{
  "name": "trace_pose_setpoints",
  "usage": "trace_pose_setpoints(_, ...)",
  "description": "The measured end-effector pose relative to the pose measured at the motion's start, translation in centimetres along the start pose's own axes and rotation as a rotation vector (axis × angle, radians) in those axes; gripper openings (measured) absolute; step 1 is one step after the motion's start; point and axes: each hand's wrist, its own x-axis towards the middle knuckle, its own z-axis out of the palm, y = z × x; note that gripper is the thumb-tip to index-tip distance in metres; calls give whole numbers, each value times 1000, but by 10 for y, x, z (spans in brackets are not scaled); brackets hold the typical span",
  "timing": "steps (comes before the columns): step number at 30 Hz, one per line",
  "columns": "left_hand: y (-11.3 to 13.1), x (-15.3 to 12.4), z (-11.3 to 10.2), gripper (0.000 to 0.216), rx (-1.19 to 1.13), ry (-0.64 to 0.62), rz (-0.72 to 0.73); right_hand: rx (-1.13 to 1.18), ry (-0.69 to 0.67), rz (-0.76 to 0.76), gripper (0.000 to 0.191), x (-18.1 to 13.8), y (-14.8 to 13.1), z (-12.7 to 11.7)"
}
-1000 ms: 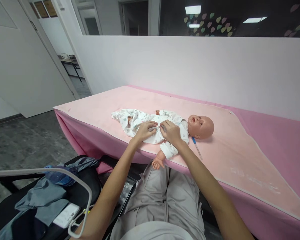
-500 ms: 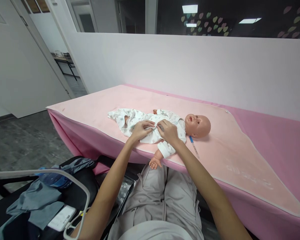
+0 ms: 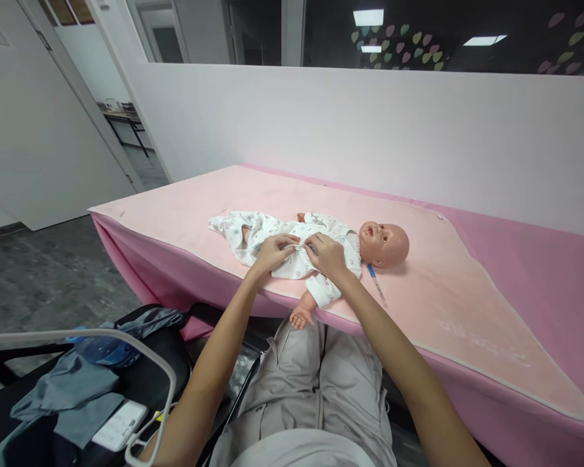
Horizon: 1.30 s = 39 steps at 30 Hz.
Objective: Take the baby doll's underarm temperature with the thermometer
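A baby doll (image 3: 383, 244) lies on its back on the pink-covered table, its head to the right. It wears a white patterned romper (image 3: 331, 227). My left hand (image 3: 274, 253) pinches the romper's front at the doll's middle. Close beside it, my right hand (image 3: 327, 254) has its fingers closed on the same front, nearer the chest. Whatever fastening lies between my fingertips is too small to make out. One doll arm (image 3: 304, 311) hangs over the table's near edge. By the doll's neck lies a blue-capped thermometer-like stick (image 3: 377, 284).
The pink table cover (image 3: 448, 285) reaches to a white wall (image 3: 350, 130) at the back. At lower left, a black chair (image 3: 165, 376) holds grey-blue cloth (image 3: 68, 389), a plastic bottle (image 3: 107, 350) and a white device (image 3: 119, 425). A white cable (image 3: 146, 353) loops in front.
Hardly anything differs. Both hands stay at the romper's front, with only slight finger movement, and the doll lies as before.
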Motion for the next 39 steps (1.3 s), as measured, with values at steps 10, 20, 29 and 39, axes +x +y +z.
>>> trace_pose_setpoints(10,2,0,-1,14,-48,-65,-5,-51,-23,35,13,0,-4,0)
trace_pose_setpoints(20,10,-1,2,18,68,-19,12,-98,-23,103,20,1,-5,1)
trace_pose_setpoints(29,12,3,6,16,-17,32,-124,-126,-85,104,20,2,-8,-3)
trace_pose_setpoints(39,7,3,3,17,120,-59,-10,-86,-44,416,31,-100,11,-73)
